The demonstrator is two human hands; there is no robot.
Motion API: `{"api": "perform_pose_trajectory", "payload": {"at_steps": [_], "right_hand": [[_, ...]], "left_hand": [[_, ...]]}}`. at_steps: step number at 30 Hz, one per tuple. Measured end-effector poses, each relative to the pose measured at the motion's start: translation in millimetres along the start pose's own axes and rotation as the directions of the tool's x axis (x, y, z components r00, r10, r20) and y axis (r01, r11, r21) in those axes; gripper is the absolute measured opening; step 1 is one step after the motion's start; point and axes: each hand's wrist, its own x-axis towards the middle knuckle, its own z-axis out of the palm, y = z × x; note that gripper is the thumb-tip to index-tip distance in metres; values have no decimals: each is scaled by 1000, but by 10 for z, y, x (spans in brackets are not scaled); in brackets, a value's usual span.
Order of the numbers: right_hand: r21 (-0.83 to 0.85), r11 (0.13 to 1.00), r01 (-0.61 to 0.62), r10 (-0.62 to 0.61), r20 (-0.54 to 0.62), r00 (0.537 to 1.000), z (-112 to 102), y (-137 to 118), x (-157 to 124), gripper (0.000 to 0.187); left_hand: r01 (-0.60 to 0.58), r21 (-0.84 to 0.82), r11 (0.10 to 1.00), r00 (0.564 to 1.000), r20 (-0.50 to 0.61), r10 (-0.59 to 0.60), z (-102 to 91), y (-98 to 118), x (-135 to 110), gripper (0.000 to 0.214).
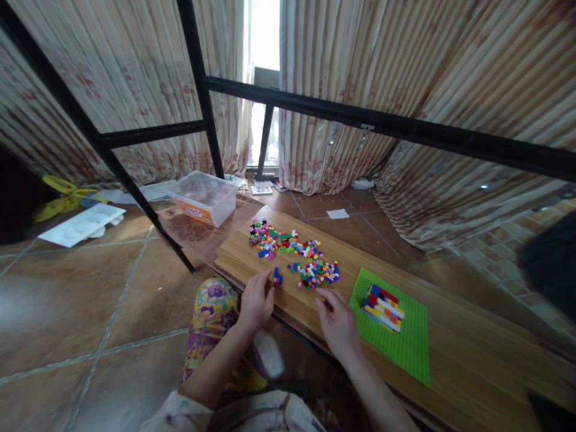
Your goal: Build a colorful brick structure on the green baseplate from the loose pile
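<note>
- The clear plastic bin (206,195), left of the upper centre of the frame, has an orange label (196,212) with pale lettering too small and blurred to read.
- A white printed card (261,189) on the floor, at upper centre, bears dark marks that are likewise illegible.
- The loose bricks (318,273) lie on the wooden desk (468,336) around the centre of the frame, in small heaps of pink, red, green, blue, yellow, orange, purple and white.
- Right of and below the centre, a bright green studded baseplate (396,354) carries a blocky brick build (384,308) in red, blue, yellow and white, with white strips across its top.
- The left hand (257,300) and right hand (336,321) are apart, fingers bent. The left is just beside a small blue brick cluster (278,276) near the centre; the right is just below the heaps. Whether either grips a brick, I cannot tell.
</note>
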Motion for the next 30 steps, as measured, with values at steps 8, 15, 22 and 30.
{"api": "perform_pose_trajectory", "payload": {"at_steps": [8,15,22,30], "right_hand": [[-226,968,110,-80,140,987,820,-302,344,29],[-278,949,150,-119,124,985,798,-185,361,22],[-171,973,157,-137,123,983,567,22,218,26],[-57,981,187,-181,95,979,429,162,141,32]], "left_hand": [[132,-102,986,985,126,-119,15,48,-45,62],[191,-156,969,976,138,-170,-16,72,-39,60],[154,-112,982,980,142,-138,36,174,-5,44],[-159,-171,972,921,330,209,213,294,81,53]]}}
